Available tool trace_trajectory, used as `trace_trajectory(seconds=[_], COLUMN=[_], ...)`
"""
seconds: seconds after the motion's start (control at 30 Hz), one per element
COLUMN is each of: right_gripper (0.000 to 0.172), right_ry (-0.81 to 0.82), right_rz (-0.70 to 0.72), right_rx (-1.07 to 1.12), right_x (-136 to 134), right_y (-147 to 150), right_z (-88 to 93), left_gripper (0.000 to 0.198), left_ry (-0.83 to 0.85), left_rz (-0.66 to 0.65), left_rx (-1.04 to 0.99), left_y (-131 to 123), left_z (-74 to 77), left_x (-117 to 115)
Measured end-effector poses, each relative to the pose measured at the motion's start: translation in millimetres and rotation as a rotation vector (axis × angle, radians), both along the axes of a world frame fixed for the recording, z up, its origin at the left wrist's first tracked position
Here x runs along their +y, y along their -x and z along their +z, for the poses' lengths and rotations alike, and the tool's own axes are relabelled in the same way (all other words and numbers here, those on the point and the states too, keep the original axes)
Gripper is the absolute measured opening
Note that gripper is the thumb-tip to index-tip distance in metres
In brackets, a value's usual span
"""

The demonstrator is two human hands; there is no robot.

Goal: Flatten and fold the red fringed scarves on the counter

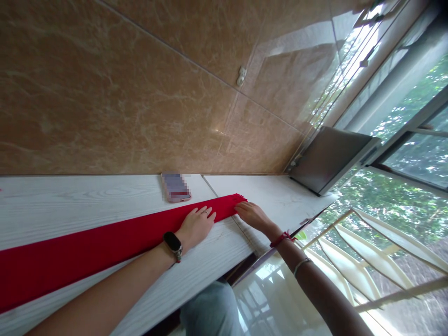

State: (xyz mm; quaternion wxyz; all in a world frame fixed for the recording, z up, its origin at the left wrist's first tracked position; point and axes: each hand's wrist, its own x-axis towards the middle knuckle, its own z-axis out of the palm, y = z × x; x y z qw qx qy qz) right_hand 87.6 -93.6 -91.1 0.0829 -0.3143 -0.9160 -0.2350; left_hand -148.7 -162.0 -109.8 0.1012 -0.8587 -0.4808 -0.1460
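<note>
a long, flat strip of red cloth [105, 247] lies on the tabletop [35, 205], running from the left edge of the view toward the right and ending in a short, ragged fringe; its surface looks matte and soft, with nearly straight sides. the left hand [198, 226] rests palm down on the strip, a little short of the fringed end, its fingers slightly apart and laid flat on the fabric (one wears a thin ring). the right hand [252, 215] touches the fringed end at the right, its fingers close together and bent over the edge; whether they pinch the cloth i cannot tell, as the thumb side is hidden. on the left wrist sits a watch [172, 242] with a dark, glossy, rounded face, and on the right wrist a knotted red cord bracelet [282, 239]. just beyond the strip, toward the far side, lies a phone [176, 187] with rounded corners and a pinkish rim, its screen blurred into squares. the tabletop is whitish with fine wood grain, crossed by a seam. behind it rises a wall [140, 102] of polished brown tiles, veined like marble; at right, a rack [381, 256] of curved cream slats stands near a window [416, 154] showing green leaves.
</note>
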Motion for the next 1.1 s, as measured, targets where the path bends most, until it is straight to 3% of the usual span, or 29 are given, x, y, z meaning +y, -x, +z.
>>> trace_trajectory(seconds=[0.37, 0.53, 0.67, 0.8, 0.93, 1.1], right_gripper=[0.023, 0.028, 0.043, 0.046, 0.049, 0.046], right_ry=[-0.018, 0.025, 0.183, 0.335, 0.356, 0.319], right_rz=[-0.006, 0.005, -0.032, -0.070, -0.081, -0.056], right_rx=[-0.072, 0.043, 0.109, 0.081, 0.118, 0.101], right_x=[1.7, 1.9, 5.9, 10.4, 13.0, 17.2], right_y=[-2.6, 24.0, 52.6, 58.8, 56.4, 50.3], right_z=[2.2, 7.6, -8.0, -29.6, -37.5, -39.2], left_gripper=[0.038, 0.038, 0.038, 0.041, 0.048, 0.045], left_ry=[0.051, 0.062, 0.078, 0.178, 0.239, 0.289], left_rz=[-0.006, -0.057, -0.023, -0.017, 0.002, 0.026], left_rx=[-0.060, -0.099, -0.118, -0.074, -0.012, 0.052], left_y=[4.0, 5.7, 5.4, 10.5, 30.6, 88.2], left_z=[-6.9, -6.5, -3.1, 3.3, 8.2, 14.7], left_x=[3.0, 1.5, -2.0, -7.9, -24.1, -70.9])
